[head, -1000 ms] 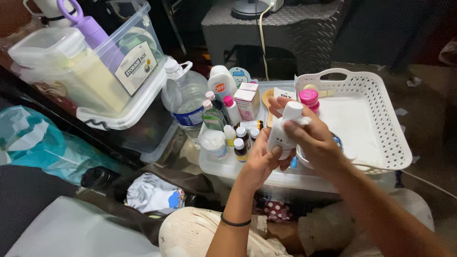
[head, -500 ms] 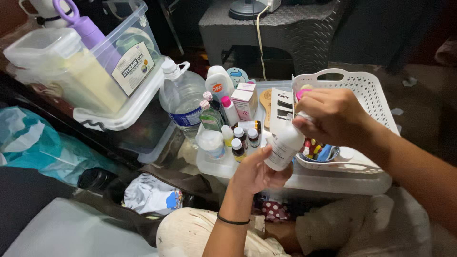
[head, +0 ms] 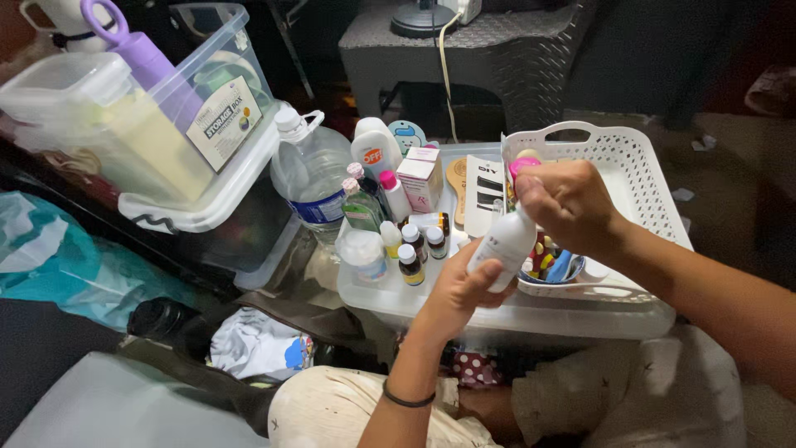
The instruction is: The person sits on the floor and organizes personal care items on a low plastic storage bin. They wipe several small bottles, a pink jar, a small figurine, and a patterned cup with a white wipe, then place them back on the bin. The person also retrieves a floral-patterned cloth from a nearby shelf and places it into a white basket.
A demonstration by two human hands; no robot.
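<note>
bottle raised, tilted between both hands

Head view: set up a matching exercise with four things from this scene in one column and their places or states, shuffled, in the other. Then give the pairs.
Things:
1. White bottle
2. Water jug
3. Purple bottle
4. White basket

Places or states:
A. Standing in the clear storage box
B. Held tilted by the left hand, with the right hand at its top
C. Left of the small bottles, cap on
D. On the flat lid, behind the right hand

Pairs: 1-B, 2-C, 3-A, 4-D
</note>
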